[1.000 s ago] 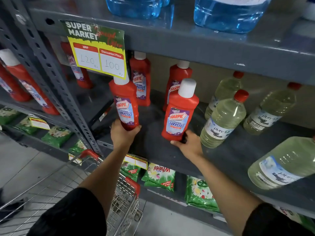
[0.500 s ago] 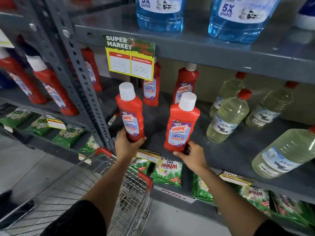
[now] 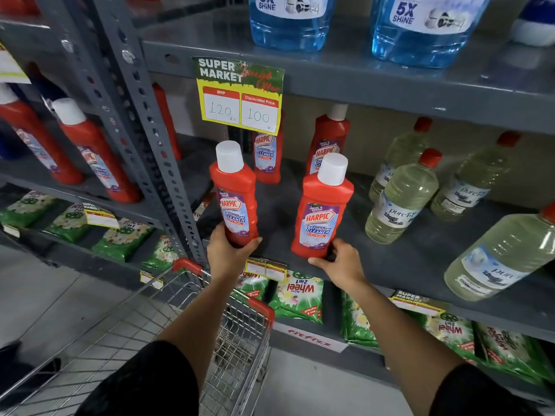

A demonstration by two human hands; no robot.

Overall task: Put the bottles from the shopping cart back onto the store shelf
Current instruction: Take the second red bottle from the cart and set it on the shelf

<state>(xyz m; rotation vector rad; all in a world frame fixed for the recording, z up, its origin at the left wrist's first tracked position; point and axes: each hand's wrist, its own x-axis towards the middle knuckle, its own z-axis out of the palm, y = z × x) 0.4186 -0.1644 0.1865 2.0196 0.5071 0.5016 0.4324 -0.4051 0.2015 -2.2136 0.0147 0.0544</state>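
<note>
Two red cleaner bottles, one per hand, gripped low at the base so they can be stood upright on the grey shelf [image 3: 405,259].

Left hand [image 3: 229,255] wraps the left bottle [image 3: 235,199] at the shelf's front edge.

Right hand [image 3: 341,264] grasps the right bottle [image 3: 322,214], apparently seated.

Both forearms reach up over the cart [image 3: 192,267].

Light was dim and even where I watched, seemingly from overhead. Soft glare lay on the grey shelf [image 3: 390,73] and on the blue jugs [image 3: 420,31]. Deep shade sat under that shelf, behind the red bottles [image 3: 326,211]. Wide-angle bending curved the upright post [image 3: 156,163] and stretched the edges. Corners were soft; labels mid-frame read fairly clearly.
</note>
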